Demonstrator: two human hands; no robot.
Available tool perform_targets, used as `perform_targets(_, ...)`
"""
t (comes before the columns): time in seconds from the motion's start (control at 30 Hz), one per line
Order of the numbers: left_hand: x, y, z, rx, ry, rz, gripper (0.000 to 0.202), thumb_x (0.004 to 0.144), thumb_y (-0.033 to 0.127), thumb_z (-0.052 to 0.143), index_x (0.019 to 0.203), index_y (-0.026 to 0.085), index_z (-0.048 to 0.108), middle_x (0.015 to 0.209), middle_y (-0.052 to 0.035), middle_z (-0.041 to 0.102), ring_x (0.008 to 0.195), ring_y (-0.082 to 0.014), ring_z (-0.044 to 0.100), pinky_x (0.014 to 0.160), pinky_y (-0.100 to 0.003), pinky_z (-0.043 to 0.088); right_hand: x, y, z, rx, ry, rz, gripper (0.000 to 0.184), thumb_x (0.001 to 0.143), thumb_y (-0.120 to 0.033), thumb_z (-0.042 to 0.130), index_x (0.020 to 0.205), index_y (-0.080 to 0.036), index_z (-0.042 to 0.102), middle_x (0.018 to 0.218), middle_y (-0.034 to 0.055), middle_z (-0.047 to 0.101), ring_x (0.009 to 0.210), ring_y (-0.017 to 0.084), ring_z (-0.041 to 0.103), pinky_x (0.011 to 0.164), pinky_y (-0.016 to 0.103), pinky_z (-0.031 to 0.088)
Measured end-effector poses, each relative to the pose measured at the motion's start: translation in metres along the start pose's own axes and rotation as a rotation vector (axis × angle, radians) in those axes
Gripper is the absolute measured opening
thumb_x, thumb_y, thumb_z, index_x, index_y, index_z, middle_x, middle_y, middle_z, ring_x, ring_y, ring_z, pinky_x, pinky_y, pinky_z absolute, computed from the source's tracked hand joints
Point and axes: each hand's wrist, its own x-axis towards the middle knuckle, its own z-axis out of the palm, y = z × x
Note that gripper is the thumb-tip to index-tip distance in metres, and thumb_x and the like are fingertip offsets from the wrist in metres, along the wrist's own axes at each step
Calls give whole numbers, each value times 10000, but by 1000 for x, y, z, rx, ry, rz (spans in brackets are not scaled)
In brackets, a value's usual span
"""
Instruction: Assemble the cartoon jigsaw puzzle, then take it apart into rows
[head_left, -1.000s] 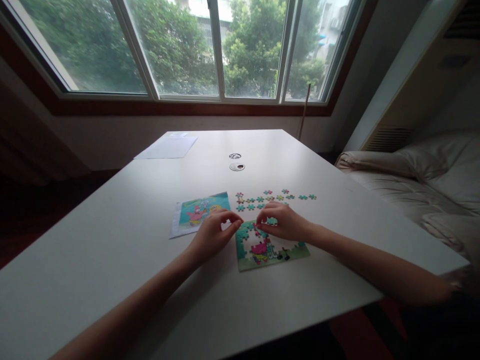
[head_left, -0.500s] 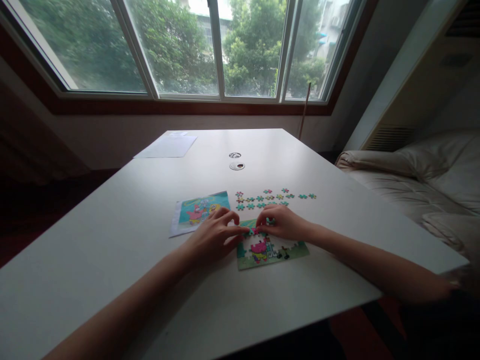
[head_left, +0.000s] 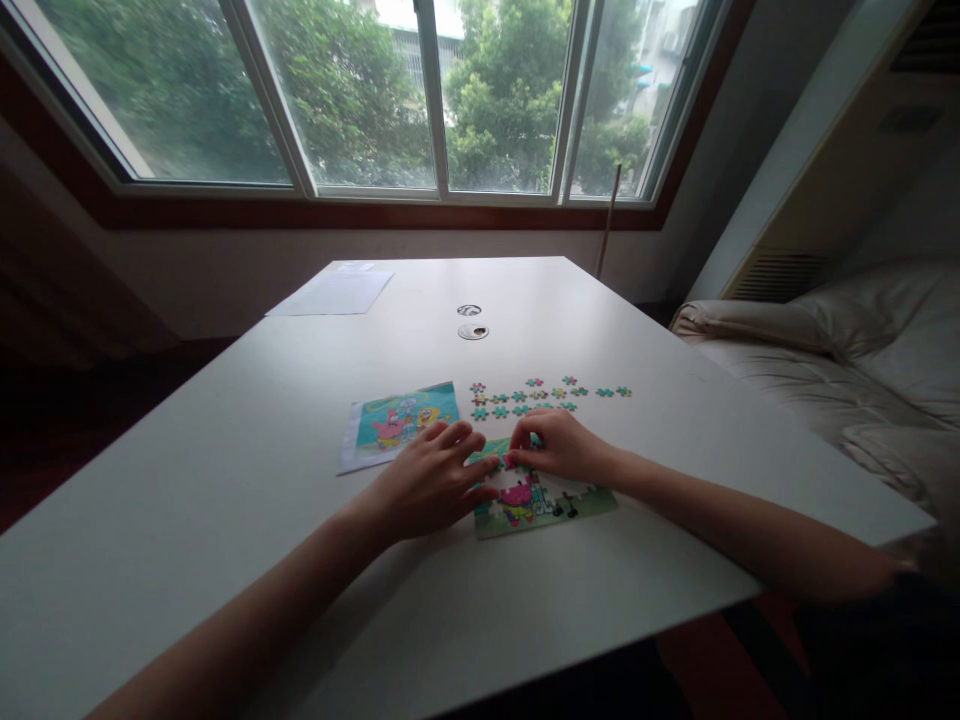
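A partly assembled cartoon jigsaw (head_left: 551, 503) lies on the white table (head_left: 225, 480) in front of me. My left hand (head_left: 431, 478) rests flat with its fingers spread on the puzzle's left edge. My right hand (head_left: 559, 445) is curled over the puzzle's top, its fingertips pinching a small pink piece (head_left: 511, 462) against the board. Several loose teal and pink pieces (head_left: 540, 395) lie scattered just behind the hands. A picture card (head_left: 397, 422) with the same cartoon lies to the left of the puzzle.
Farther back on the table are a sheet of paper (head_left: 334, 293) and two round cable holes (head_left: 472, 322). A wide window runs behind the table. A bed with pale bedding (head_left: 840, 350) stands to the right, close to the table's edge.
My left hand opened from a pinch and moved right, flattening onto the puzzle's left edge. My right hand shifted slightly left and down onto the puzzle's top.
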Motion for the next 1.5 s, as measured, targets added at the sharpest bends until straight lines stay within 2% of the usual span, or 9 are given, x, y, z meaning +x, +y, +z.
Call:
perform_targets(0.13,-1,0,0,-51,-5,-21,285,873,396,403,1009,214,575,942,-90,542,918,-252,439,769,-384,359,2,-1,-1,-7,-7,-14,74,729,-228,608,701,-160,617,659,-4,586,630,98,507,614,205,379)
perform_targets(0.23,-3,-2,1,-140,-8,-48,288,868,400,413,1045,226,559,951,-81,538,920,-245,435,777,-380,363,6,10,-12,-2,-50,-28,105,746,-255,591,720,-164,637,684,3,613,636,101,510,619,210,379)
perform_targets(0.3,-3,-4,0,-227,-16,-69,283,876,377,406,1078,234,542,955,-73,536,919,-235,435,782,-371,369,9,27,-27,-8,-53,31,152,764,-290,565,750,-166,652,693,7,629,596,95,495,581,208,371)
perform_targets(0.47,-5,-10,2,-306,26,-133,267,896,312,370,1061,225,560,940,-69,543,906,-223,440,800,-381,368,5,90,-65,-204,104,292,217,751,-332,551,803,-167,682,679,15,641,553,102,477,556,225,339)
perform_targets(0.63,-7,-15,10,-218,62,-165,222,867,314,437,993,222,595,900,-68,560,917,-232,448,786,-384,377,0,123,-73,-253,86,435,286,733,-389,546,847,-170,690,654,18,635,541,107,483,539,229,332)
perform_targets(0.8,-9,-18,11,-186,61,-156,284,805,390,525,1028,226,588,929,-79,568,919,-254,454,770,-396,388,9,124,-69,-154,-6,444,347,665,-458,595,863,-187,687,766,22,656,559,102,495,526,223,349)
perform_targets(1.2,-10,-21,11,-232,59,-162,297,788,393,550,1041,242,588,941,-76,566,919,-253,457,769,-395,392,17,130,-68,-59,-74,478,257,633,-345,638,808,-161,682,736,33,635,586,106,518,513,212,383)
perform_targets(1.4,-10,-20,11,-233,60,-166,288,782,387,557,1028,242,595,922,-72,575,907,-249,463,755,-386,394,17,122,-65,11,-74,494,260,674,-308,613,858,-124,622,761,44,629,457,58,483,432,193,376)
perform_targets(1.5,-9,-20,11,-262,96,-196,215,801,327,538,978,237,619,894,-65,590,885,-235,475,750,-377,394,18,110,-63,123,-50,434,270,703,-305,596,896,-115,608,732,38,621,485,65,501,439,190,386)
